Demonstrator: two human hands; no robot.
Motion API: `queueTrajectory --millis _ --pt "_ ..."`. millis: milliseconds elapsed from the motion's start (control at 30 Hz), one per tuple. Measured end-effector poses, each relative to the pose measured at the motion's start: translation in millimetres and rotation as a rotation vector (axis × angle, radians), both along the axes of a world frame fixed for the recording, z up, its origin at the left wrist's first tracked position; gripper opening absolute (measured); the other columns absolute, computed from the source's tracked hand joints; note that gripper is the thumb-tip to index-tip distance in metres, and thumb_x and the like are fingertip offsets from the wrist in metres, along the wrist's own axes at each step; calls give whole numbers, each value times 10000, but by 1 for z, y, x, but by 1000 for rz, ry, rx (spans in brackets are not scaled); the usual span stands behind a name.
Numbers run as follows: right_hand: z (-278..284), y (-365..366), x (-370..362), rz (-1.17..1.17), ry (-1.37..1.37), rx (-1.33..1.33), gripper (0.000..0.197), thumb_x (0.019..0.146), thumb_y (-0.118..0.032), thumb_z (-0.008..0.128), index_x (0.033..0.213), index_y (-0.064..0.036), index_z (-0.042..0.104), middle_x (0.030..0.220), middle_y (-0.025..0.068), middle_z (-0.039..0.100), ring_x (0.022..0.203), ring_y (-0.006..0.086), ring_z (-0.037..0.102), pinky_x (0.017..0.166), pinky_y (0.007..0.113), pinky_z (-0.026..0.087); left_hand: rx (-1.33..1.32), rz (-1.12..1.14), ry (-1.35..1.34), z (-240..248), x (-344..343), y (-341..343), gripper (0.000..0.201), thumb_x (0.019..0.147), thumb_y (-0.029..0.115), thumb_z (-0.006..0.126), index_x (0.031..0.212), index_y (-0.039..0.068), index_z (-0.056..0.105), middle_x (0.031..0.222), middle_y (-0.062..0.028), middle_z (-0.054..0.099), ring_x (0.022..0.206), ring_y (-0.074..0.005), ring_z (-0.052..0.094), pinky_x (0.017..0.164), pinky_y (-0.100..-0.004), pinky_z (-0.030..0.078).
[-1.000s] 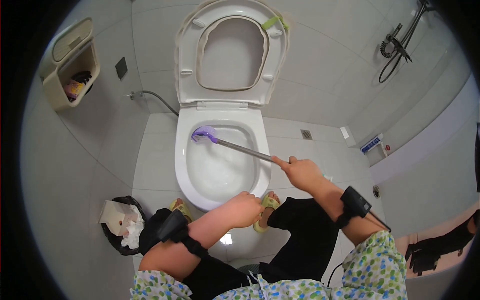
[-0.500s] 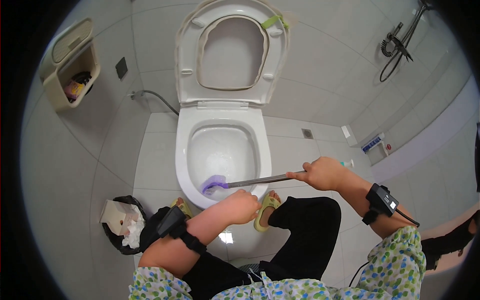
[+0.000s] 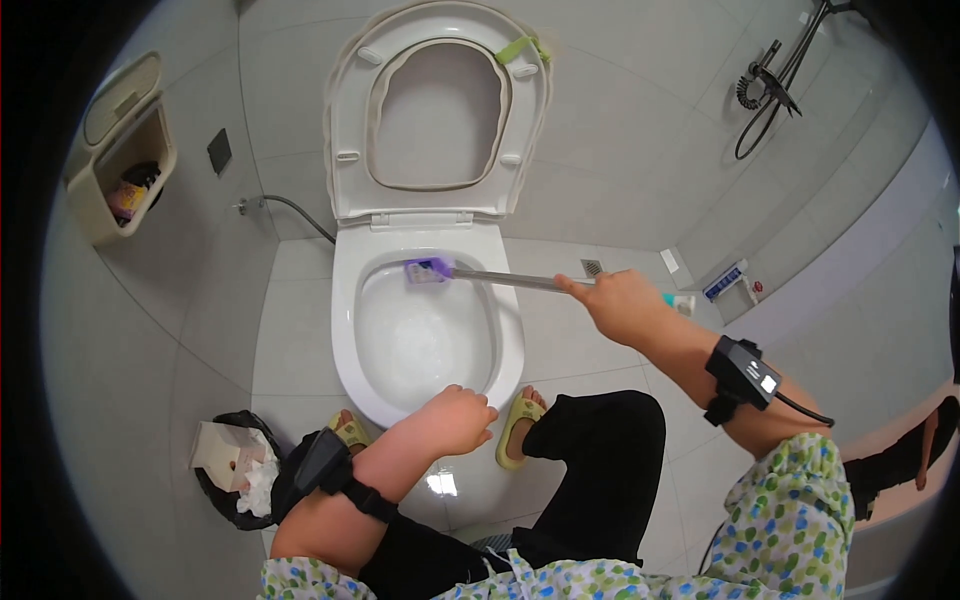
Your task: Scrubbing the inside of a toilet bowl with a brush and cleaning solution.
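Note:
My right hand [image 3: 628, 305] is closed around the grey handle [image 3: 518, 281] of a toilet brush, its index finger stretched along the shaft. The brush's purple head [image 3: 430, 270] lies against the inner back wall of the white toilet bowl [image 3: 510, 340], under the rim. A teal and white end [image 3: 682, 303] of the handle sticks out behind my wrist. Over the front edge of the bowl, my left hand [image 3: 458, 418] is held with curled fingers, and no object shows in it. The lid and seat [image 3: 350, 120] stand raised, with a green strap [image 3: 520, 48] near the top.
At the lower left stands a black-lined bin [image 3: 215, 500] with a box and crumpled tissue in it. A beige wall box [image 3: 100, 190] hangs open on the left. A shower set [image 3: 770, 85] is at the upper right, and a floor drain [image 3: 592, 268] lies right of the toilet.
The brush head has moved from the front left of the bowl to its back wall, my right hand going with it. My left hand has shifted slightly down and left as the view shifted.

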State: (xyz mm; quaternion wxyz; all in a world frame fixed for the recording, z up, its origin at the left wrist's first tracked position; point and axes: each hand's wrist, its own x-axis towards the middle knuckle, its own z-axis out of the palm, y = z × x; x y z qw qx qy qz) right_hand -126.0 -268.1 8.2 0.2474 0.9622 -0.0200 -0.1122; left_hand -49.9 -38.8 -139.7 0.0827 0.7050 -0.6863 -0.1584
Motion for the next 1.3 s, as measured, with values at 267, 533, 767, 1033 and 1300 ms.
queueTrajectory --millis 267,533,767,1033,1300 --pt "40 38 -10 -96 139 -28 553 781 -23 497 1324 -114 453 674 98 617 645 276 629 565 372 490 -4 27 12 -2 -2 -5 280 804 253 620 980 36 629 1008 -135 592 996 -301 558 859 -404 436" --pt "54 60 -4 -36 278 -24 286 799 -68 494 1068 -32 586 701 105 639 710 281 644 643 397 501 -376 179 -27 1 -12 -22 713 793 212 632 1355 -62 289 1389 -266 300 1283 -383 333 1056 -440 300" --pt "80 37 1 -262 501 91 369 953 -229 346 1286 -196 501 973 102 630 713 271 619 655 391 502 -675 224 101 10 -41 -65 704 797 167 648 1329 -70 251 1387 -296 260 1291 -408 294 1065 -447 276" --pt "107 65 -13 -368 586 135 389 911 -257 471 1295 -199 489 821 68 613 653 219 593 586 335 484 -657 293 829 15 -24 -85 289 878 190 601 987 50 373 705 -135 562 625 -267 585 573 -385 464" --pt "106 47 -39 -59 248 102 368 816 -435 604 788 -69 628 775 81 637 780 294 629 651 397 497 -256 351 818 6 11 -71 395 795 300 682 621 7 484 522 -54 439 522 -129 411 496 -303 373"
